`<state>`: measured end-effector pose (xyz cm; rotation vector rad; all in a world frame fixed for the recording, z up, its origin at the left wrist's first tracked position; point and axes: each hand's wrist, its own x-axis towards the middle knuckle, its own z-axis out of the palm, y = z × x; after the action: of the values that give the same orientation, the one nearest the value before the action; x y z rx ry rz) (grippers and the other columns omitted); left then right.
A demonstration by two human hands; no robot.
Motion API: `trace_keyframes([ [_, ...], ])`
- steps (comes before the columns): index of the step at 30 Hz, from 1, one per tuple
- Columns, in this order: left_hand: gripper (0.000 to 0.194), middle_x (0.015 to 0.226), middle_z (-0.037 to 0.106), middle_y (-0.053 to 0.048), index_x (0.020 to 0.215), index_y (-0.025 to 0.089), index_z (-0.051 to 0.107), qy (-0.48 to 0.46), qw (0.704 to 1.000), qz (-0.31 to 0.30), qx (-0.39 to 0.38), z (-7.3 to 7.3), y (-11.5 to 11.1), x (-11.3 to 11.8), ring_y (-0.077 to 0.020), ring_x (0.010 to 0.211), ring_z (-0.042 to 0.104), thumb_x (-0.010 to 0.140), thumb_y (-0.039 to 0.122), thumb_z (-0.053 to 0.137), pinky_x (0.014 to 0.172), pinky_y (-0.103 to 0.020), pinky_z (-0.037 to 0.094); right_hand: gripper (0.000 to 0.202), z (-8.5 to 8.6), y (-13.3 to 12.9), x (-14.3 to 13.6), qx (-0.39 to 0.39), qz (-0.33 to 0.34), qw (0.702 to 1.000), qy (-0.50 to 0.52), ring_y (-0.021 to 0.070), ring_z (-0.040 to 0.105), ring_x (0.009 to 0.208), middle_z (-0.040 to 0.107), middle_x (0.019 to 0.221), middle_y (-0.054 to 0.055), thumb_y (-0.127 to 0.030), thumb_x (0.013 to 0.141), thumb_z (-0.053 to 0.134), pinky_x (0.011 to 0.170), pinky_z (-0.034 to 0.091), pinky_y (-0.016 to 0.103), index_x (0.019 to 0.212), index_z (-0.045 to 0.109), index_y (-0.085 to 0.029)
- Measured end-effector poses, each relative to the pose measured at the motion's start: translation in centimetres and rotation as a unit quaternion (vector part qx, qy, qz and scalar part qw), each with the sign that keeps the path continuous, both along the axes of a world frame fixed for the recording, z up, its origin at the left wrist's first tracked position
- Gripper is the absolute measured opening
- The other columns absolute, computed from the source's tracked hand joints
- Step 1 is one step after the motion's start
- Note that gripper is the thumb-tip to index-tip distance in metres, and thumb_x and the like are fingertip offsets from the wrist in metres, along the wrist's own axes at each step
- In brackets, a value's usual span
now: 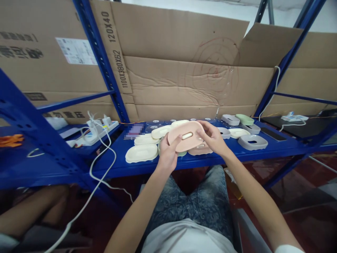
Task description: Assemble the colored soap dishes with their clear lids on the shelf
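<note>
A pink oval soap dish [173, 137] with a slot in its middle is raised and tilted above the shelf edge. My left hand [168, 154] is closed on its left end, thumb on the near face. At the right end, my right hand [212, 137] grips the rim between thumb and fingers. Something cream shows through the slot. Behind and below lies another pink dish [200, 150], partly hidden, with a bit of a green one [182, 154]. To the left are cream dishes, the nearest a shallow tray [142, 153].
Grey slotted dishes [259, 143] and a green one [244, 119] sit on the right of the blue shelf [116, 167], near a dark phone-like slab [272, 134]. A power strip [98, 135] with white cables stands left. Cardboard [168, 84] closes the back; blue posts flank it.
</note>
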<state>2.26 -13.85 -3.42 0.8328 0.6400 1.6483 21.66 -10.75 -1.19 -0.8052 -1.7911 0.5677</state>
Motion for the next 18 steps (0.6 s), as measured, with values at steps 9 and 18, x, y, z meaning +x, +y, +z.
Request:
trace_keyframes([
  [9,0.051,0.126,0.078,-0.01,0.12,0.02,0.075,0.072,0.996,-0.047,0.023,0.2,-0.4,-0.6,-0.0305,0.12,0.075,0.077,0.041,0.094,0.093,-0.037,0.066,0.054,0.2,-0.7,0.5,0.053,-0.024,0.998,-0.006,0.032,0.071,0.124,0.074,0.14,0.015,-0.063,0.106,0.061,0.107,0.058,0.047,0.138,0.068,-0.02],
  [18,0.056,0.128,0.08,-0.012,0.12,0.017,0.077,0.066,0.997,-0.048,0.014,-0.1,0.0,-1.4,-0.0308,0.119,0.077,0.072,0.038,0.098,0.095,-0.036,0.065,0.059,-0.2,0.3,0.0,-0.036,0.063,0.996,0.057,0.0313,0.072,0.127,0.075,0.138,0.013,-0.063,0.096,0.076,0.108,0.06,0.046,0.136,0.07,-0.021],
])
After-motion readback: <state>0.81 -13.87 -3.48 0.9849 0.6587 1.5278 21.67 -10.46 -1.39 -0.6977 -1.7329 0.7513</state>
